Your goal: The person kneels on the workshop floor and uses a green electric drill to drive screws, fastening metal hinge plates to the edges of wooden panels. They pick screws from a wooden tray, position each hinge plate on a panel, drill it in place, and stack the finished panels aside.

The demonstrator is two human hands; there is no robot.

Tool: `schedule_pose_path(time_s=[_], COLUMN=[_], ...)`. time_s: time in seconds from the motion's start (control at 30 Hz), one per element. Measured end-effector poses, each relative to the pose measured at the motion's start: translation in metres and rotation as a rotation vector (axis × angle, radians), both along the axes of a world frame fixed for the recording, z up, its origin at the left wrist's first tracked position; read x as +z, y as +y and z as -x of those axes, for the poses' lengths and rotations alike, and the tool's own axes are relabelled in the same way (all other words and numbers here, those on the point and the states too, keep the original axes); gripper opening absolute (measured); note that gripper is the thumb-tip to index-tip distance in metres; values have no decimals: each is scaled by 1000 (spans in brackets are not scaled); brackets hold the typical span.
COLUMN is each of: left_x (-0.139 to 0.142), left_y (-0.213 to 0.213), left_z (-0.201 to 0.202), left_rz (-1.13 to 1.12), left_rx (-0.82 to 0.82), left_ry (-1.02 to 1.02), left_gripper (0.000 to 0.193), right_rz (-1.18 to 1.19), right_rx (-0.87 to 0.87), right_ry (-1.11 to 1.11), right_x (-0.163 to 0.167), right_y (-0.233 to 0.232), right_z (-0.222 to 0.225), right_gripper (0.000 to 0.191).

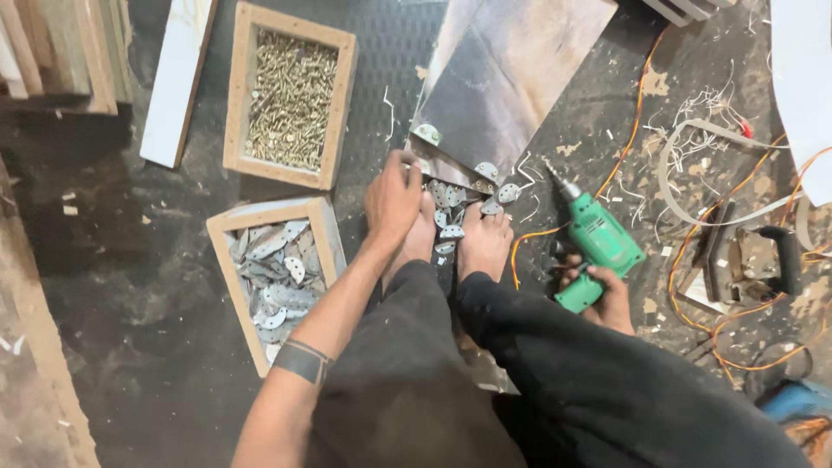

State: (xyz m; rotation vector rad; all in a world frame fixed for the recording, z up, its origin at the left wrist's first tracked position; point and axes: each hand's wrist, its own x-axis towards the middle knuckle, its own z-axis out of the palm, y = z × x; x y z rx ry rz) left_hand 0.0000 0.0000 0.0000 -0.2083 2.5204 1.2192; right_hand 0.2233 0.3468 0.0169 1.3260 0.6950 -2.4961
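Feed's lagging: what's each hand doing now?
Left hand: fingers down on the board edge; grip cannot be told.
Right hand: closed on the green drill.

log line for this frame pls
left hand: on metal plates by panel | right hand: holds green drill | screw box nearby

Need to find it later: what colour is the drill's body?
Green, with a metal chuck, seen in the head view.

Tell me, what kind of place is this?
Probably a small woodworking shop, worked at floor level. A wooden box full of brass-coloured screws sits near a wooden box of flat grey metal plates, the right hand grips a green electric drill, and wood shavings litter the dark floor.
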Motion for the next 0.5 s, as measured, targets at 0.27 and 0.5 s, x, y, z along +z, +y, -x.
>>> schedule_pose_path(time_s=[0.27, 0.5], left_x=[23, 11], left_y=[19, 37], left_z=[91, 84], left_rz=[324, 404], left_rx=[-288, -343], left_ry=[114, -15], left_gripper=[55, 41], right_rz=[-1776, -1285], right_rx=[918, 756], right_ry=[-306, 257], right_x=[43, 16], right_y=[20, -43], right_z=[74, 195], right_gripper=[87, 83])
